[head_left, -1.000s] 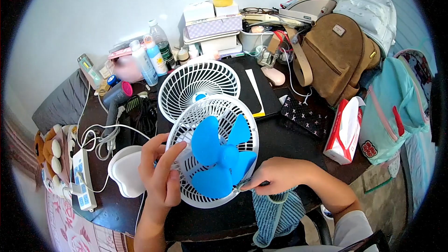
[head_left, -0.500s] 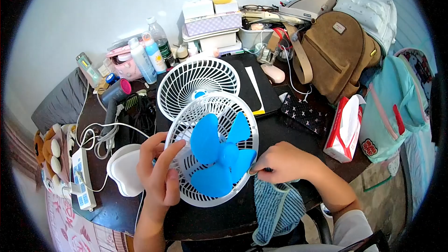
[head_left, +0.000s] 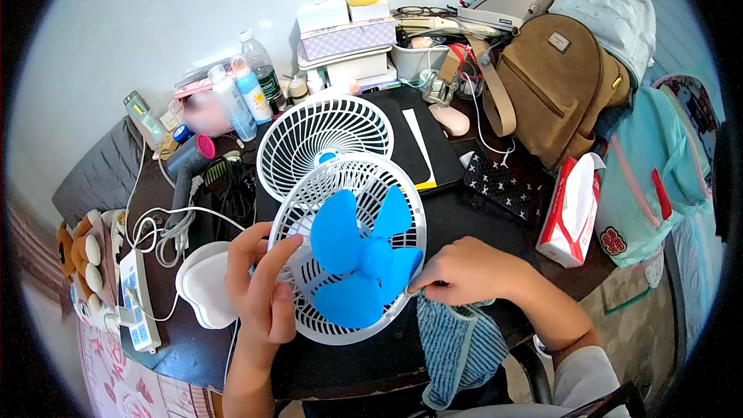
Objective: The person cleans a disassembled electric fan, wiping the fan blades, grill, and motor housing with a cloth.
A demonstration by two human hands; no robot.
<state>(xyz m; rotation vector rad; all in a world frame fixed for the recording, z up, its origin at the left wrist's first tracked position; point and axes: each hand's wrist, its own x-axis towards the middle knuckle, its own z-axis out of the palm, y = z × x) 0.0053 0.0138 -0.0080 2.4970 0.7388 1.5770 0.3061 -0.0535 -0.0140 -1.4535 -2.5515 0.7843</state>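
A dark desk [head_left: 484, 240] meets a pale wall [head_left: 170, 15], a brown backpack [head_left: 561, 97] at its far right. The white fan cage [head_left: 333, 337], with blue blades [head_left: 360, 259], lies near the centre, overlapping a white grille [head_left: 271, 139]. My left hand [head_left: 261, 286] grips its left rim, fingers loosely curled; my right hand [head_left: 474, 271] pinches a blue cloth [head_left: 460, 348] at its lower-right rim.

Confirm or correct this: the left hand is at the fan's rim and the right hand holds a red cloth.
Wrong on colour: the head view shows the cloth is blue, not red. The left hand is at the fan's rim, and the right hand holds the cloth.
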